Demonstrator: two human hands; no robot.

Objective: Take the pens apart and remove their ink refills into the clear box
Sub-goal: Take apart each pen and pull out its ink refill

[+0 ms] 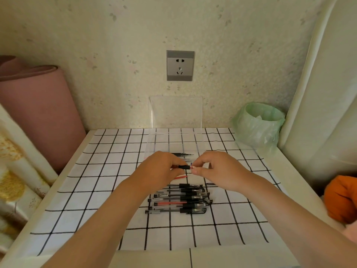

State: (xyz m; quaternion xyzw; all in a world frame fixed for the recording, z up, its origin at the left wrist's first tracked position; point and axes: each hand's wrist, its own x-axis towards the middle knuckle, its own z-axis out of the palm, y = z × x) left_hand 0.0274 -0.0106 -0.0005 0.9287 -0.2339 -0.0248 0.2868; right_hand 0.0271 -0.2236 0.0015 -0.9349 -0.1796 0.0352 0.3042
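Both hands meet above the checked cloth over a pen (183,167) with a black grip. My left hand (160,167) grips its barrel, and my right hand (214,169) pinches its tip end. Just behind them stands the clear box (174,141) with its lid up against the wall; several dark refills (183,154) lie near its front. A red refill (180,177) lies on the cloth under my hands. A row of several whole pens (179,199) lies closer to me.
A small bin lined with a green bag (258,124) stands at the back right. A pink rolled mat (36,113) leans at the left. An orange object (342,198) sits at the right edge. A wall socket (180,65) is above the box.
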